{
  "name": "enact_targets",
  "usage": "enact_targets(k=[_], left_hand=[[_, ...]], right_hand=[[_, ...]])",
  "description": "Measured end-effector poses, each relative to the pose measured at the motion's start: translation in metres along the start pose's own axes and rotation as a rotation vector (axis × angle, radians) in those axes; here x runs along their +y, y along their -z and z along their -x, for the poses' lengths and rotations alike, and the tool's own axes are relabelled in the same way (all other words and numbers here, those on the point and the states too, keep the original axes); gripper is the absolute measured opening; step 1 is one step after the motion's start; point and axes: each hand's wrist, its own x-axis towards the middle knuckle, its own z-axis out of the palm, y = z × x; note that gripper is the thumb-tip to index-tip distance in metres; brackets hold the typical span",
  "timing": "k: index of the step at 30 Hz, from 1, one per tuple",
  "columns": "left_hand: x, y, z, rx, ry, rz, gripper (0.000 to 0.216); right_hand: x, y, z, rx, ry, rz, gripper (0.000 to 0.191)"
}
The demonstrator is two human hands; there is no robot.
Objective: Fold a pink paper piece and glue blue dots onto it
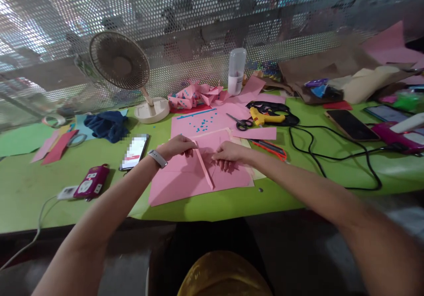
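Note:
A large pink paper sheet [179, 183] lies on the green table [33, 190] in front of me. A narrow folded pink strip [204, 170] runs diagonally across it. My left hand [177, 146], with a grey band on the wrist, pinches the strip's upper end. My right hand [228, 153] rests on the sheet just right of the strip, fingers curled and pressing the paper down. More pink sheets [212, 121], one dotted with small blue bits, lie just beyond my hands.
Scissors [241, 122], a yellow glue gun [266, 117] with a black cable [331, 154] and an orange cutter [270, 148] lie to the right. A desk fan [121, 68], blue cloth [106, 126], phones [134, 151] and a white bottle [236, 70] stand around. A perforated metal screen backs the table.

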Motion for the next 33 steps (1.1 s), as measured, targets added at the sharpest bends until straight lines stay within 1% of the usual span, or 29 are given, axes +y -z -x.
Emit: enact_targets(k=[2, 3, 6, 9, 13, 15, 17, 19, 22, 23, 24, 28, 29, 31, 33], left_hand=[[-0.004, -0.001, 0.007, 0.055, -0.037, 0.036, 0.034], [-0.007, -0.002, 0.009, 0.082, -0.05, 0.05, 0.035], [-0.012, -0.007, 0.015, 0.176, -0.068, 0.107, 0.036], [-0.015, -0.01, 0.018, 0.238, -0.094, 0.172, 0.037], [-0.021, -0.012, 0.016, 0.292, -0.183, 0.248, 0.04], [-0.026, -0.013, 0.014, 0.303, -0.213, 0.285, 0.04], [-0.03, -0.013, 0.013, 0.301, -0.224, 0.298, 0.041], [-0.032, -0.012, 0.013, 0.331, -0.225, 0.286, 0.043], [-0.031, -0.011, 0.016, 0.415, -0.225, 0.279, 0.044], [-0.029, -0.011, 0.018, 0.404, -0.23, 0.294, 0.044], [-0.028, -0.012, 0.019, 0.356, -0.23, 0.319, 0.045], [-0.024, -0.019, 0.023, -0.015, -0.225, 0.462, 0.049], [-0.025, -0.021, 0.023, -0.079, -0.238, 0.492, 0.047], [-0.027, -0.023, 0.022, -0.132, -0.275, 0.525, 0.04], [-0.03, -0.022, 0.022, -0.135, -0.29, 0.52, 0.034]], right_hand=[[0.002, -0.001, 0.0, 0.076, 0.086, -0.02, 0.011], [0.002, -0.001, -0.001, 0.122, 0.14, -0.008, 0.011], [0.003, -0.002, -0.007, 0.239, 0.258, 0.133, 0.027], [-0.001, -0.003, -0.013, 0.283, 0.304, 0.32, 0.03], [-0.009, -0.006, -0.016, 0.277, 0.344, 0.461, 0.018], [-0.011, -0.007, -0.016, 0.286, 0.344, 0.468, 0.01], [-0.01, -0.007, -0.015, 0.31, 0.343, 0.459, 0.007], [-0.008, -0.007, -0.014, 0.337, 0.358, 0.428, 0.008], [-0.006, -0.006, -0.01, 0.419, 0.421, 0.366, 0.012], [-0.006, -0.007, -0.008, 0.443, 0.444, 0.355, 0.014], [-0.007, -0.009, -0.006, 0.461, 0.462, 0.353, 0.015], [-0.01, -0.021, 0.003, 0.501, 0.519, 0.364, 0.013], [-0.011, -0.024, 0.005, 0.508, 0.529, 0.367, 0.013], [-0.012, -0.028, 0.008, 0.546, 0.549, 0.388, 0.013], [-0.012, -0.026, 0.01, 0.635, 0.585, 0.418, 0.015]])
